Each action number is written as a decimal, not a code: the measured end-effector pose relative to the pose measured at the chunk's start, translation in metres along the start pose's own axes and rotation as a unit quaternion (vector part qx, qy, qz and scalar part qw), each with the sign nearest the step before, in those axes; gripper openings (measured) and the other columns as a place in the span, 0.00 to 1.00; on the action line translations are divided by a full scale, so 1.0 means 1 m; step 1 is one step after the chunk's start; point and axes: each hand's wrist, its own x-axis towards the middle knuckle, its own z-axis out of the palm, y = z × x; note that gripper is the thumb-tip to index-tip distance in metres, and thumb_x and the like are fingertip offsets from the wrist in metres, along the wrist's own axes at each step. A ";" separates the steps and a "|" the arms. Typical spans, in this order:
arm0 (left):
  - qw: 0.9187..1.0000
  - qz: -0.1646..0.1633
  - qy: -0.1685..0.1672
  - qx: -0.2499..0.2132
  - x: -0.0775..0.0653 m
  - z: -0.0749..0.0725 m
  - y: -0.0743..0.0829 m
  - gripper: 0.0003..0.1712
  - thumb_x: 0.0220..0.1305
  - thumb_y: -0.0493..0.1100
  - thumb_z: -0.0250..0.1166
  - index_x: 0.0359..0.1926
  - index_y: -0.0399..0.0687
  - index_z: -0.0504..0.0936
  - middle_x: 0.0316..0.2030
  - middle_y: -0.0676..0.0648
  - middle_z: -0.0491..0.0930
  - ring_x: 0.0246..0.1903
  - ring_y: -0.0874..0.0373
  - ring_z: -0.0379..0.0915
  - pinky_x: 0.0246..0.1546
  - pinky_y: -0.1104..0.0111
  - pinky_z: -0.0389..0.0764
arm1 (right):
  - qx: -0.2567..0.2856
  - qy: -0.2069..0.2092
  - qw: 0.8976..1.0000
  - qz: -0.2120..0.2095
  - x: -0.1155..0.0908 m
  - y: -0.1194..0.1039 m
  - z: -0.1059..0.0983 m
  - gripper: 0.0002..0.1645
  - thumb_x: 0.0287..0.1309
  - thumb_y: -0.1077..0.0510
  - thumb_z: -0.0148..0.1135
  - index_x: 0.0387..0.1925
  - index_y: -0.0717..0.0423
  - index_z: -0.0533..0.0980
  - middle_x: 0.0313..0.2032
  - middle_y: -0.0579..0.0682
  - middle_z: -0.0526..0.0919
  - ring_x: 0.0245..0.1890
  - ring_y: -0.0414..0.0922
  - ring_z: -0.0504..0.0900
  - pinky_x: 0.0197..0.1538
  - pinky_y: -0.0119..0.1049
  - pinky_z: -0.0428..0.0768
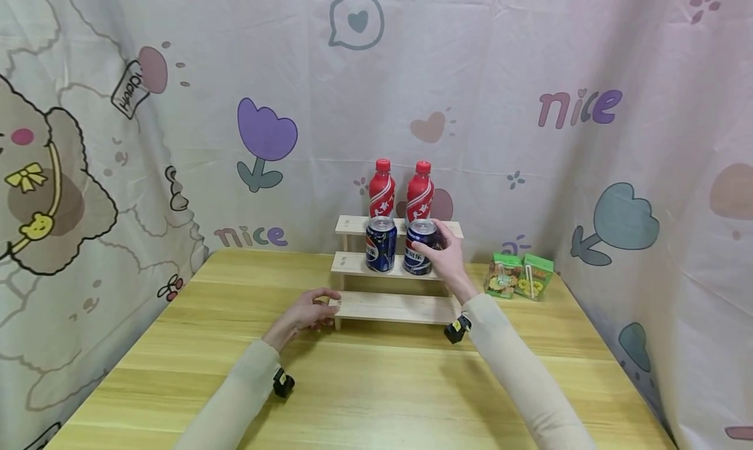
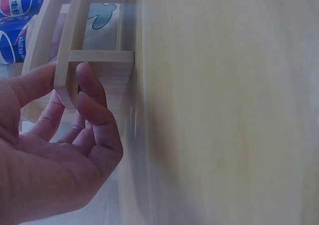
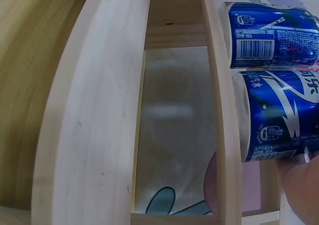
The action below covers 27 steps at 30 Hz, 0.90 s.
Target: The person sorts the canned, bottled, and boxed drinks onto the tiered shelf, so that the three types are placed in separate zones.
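A three-tier wooden display rack (image 1: 395, 308) stands on the table. Two blue soda cans sit upright on its middle tier: the left can (image 1: 381, 244) is on its own. Around the right can (image 1: 416, 257), my right hand (image 1: 448, 260) curls its thumb and fingers; the right wrist view shows this can (image 3: 279, 115) at the tier's front edge, with only part of the hand (image 3: 301, 185) in sight. My left hand (image 1: 307, 309) pinches the left end of the lowest tier; in the left wrist view the fingers (image 2: 94, 120) bend about the board's end (image 2: 67, 85).
Two red-capped bottles, a left bottle (image 1: 382, 190) and a right bottle (image 1: 420, 193), stand on the top tier. Right of the rack are two green drink cartons (image 1: 503, 276) on the wooden table (image 1: 376, 398). A printed curtain (image 1: 470, 64) hangs behind and at both sides.
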 end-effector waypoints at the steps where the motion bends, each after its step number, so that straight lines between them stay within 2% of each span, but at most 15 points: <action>1: 1.000 0.001 -0.001 0.001 0.000 0.000 0.000 0.20 0.64 0.38 0.64 0.57 0.45 0.75 0.31 0.46 0.80 0.28 0.54 0.79 0.23 0.68 0.74 | 0.000 -0.001 1.000 0.001 0.000 0.000 0.000 0.42 0.51 0.59 0.73 0.68 0.50 0.66 0.64 0.58 0.72 0.65 0.54 0.70 0.69 0.52 0.66; 11: 1.000 0.012 -0.006 -0.001 0.000 -0.001 0.002 0.20 0.65 0.39 0.64 0.57 0.43 0.75 0.29 0.47 0.80 0.27 0.54 0.78 0.21 0.69 0.72 | 0.018 0.006 1.000 -0.016 0.000 0.001 0.002 0.41 0.53 0.61 0.72 0.68 0.54 0.67 0.63 0.59 0.73 0.64 0.54 0.70 0.69 0.51 0.65; 15: 1.000 0.012 -0.008 0.001 0.000 -0.002 0.002 0.20 0.65 0.38 0.64 0.57 0.44 0.74 0.29 0.46 0.80 0.27 0.54 0.78 0.21 0.69 0.72 | 0.029 0.007 0.999 -0.014 0.000 0.002 0.003 0.40 0.53 0.62 0.72 0.68 0.53 0.67 0.63 0.59 0.73 0.65 0.54 0.69 0.69 0.51 0.65; 27: 1.000 0.014 -0.009 0.005 0.000 -0.002 0.001 0.20 0.66 0.39 0.64 0.57 0.44 0.74 0.29 0.47 0.80 0.28 0.54 0.79 0.21 0.69 0.72 | 0.015 0.007 1.000 -0.004 -0.002 0.001 0.004 0.41 0.54 0.59 0.72 0.68 0.50 0.67 0.64 0.57 0.72 0.66 0.54 0.68 0.69 0.51 0.65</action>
